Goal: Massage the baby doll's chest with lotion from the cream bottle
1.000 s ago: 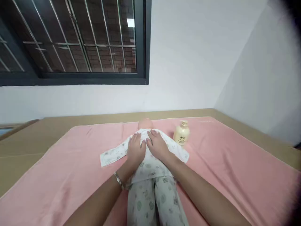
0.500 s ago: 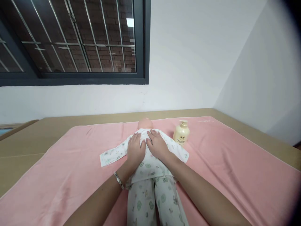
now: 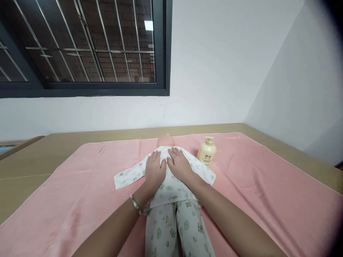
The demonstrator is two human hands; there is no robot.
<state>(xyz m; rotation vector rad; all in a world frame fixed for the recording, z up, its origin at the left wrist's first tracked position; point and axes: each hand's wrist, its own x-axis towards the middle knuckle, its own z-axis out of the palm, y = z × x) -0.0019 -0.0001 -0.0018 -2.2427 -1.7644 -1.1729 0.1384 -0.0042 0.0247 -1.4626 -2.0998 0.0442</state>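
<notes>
A baby doll (image 3: 165, 140) lies on a pink cloth with its head away from me, dressed in a white printed top (image 3: 171, 191) and matching trousers (image 3: 164, 228). My left hand (image 3: 154, 169) rests flat on the left side of the doll's upper body. Beside it, my right hand (image 3: 180, 166) lies flat on the right side. Both have their fingers stretched out, with the thumbs close together, and neither grips anything. The sleeves spread out to both sides. A silver bracelet (image 3: 135, 205) circles my left wrist. The doll's hands and feet are not visible.
A pale yellow pump bottle (image 3: 206, 151) stands right of the doll, near its right sleeve. The pink cloth (image 3: 88, 178) covers most of the tan surface (image 3: 29, 160). Behind rise a white wall (image 3: 214, 64) and a dark-framed window (image 3: 107, 91) with metal bars.
</notes>
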